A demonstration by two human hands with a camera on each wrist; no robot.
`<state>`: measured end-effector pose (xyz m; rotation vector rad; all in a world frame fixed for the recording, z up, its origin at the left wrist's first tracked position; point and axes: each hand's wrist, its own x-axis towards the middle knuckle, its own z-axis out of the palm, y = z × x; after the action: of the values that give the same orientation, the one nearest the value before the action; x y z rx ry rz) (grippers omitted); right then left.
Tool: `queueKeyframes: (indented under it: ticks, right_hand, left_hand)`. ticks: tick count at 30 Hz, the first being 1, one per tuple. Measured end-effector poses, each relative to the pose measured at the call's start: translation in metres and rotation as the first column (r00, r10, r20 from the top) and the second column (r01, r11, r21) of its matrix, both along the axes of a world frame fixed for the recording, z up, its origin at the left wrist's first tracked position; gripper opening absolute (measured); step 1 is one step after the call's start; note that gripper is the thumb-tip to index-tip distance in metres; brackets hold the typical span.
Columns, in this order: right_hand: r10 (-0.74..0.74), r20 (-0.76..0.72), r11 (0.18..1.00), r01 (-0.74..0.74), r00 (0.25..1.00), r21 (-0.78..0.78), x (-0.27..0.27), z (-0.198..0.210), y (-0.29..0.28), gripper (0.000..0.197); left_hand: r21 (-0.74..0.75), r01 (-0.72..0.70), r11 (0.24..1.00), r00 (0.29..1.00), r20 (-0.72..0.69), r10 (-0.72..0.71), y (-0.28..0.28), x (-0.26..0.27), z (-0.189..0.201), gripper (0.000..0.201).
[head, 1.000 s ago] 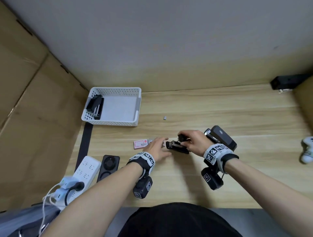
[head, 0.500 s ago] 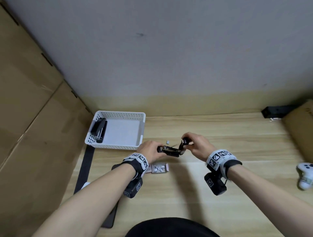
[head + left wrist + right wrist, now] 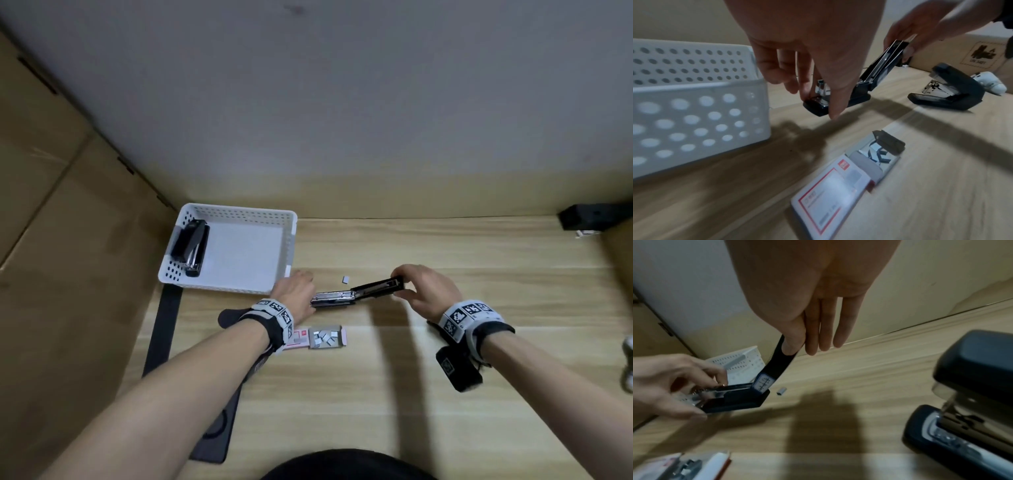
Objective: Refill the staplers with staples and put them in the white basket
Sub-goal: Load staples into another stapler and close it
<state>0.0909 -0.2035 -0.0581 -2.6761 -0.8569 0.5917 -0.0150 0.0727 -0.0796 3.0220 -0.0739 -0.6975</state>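
The black stapler [image 3: 356, 294] is held open just above the wooden table [image 3: 428, 394], between the two hands. The left hand [image 3: 295, 291] grasps the base and magazine end between curled fingers and thumb. The right hand [image 3: 426, 294] pinches the tip of the raised top arm, thumb beneath and fingers extended above. The magazine channel lies exposed inboard of the left grip.

Judged step: opening for reloading. To do it well, the base should be kept level and the lid held wide until a strip seats flat in the channel.

The open staple box [image 3: 320, 337], showing loose strips, lies near the left wrist. A stray staple piece [image 3: 345, 280] lies just beyond the hinge. The white basket [image 3: 239, 214], beyond the left hand, holds one stapler [image 3: 190, 247]. A larger stapler [image 3: 970, 402] waits beside the right wrist.
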Motion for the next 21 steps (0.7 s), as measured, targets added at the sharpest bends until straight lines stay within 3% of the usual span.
queueKeyframes:
  ticks: [7, 14, 19, 21]
  right_hand:
    - [0.041, 0.033, 0.974, -0.033, 0.999, -0.224, 0.012, -0.028, -0.009, 0.026]
    - [-0.062, 0.030, 0.963, 0.068, 0.998, -0.259, 0.017, -0.049, -0.010, 0.025]
    - [0.005, -0.019, 0.989, -0.008, 1.000, -0.149, 0.011, -0.044, 0.003, 0.042]
    - [0.031, -0.003, 0.997, -0.031, 1.000, -0.077, 0.010, -0.040, 0.013, 0.041]
  left_hand:
    - [0.025, 0.099, 0.995, 0.991, -0.091, -0.097, -0.019, 0.021, -0.012, 0.027]
    - [-0.109, 0.008, 0.994, 0.997, -0.078, -0.017, -0.020, 0.026, -0.029, 0.042]
    - [-0.160, -0.033, 0.987, 0.998, -0.059, 0.024, -0.014, 0.023, -0.035, 0.042]
    - [-0.182, -0.049, 0.982, 0.997, -0.059, 0.039, -0.012, 0.020, -0.035, 0.042]
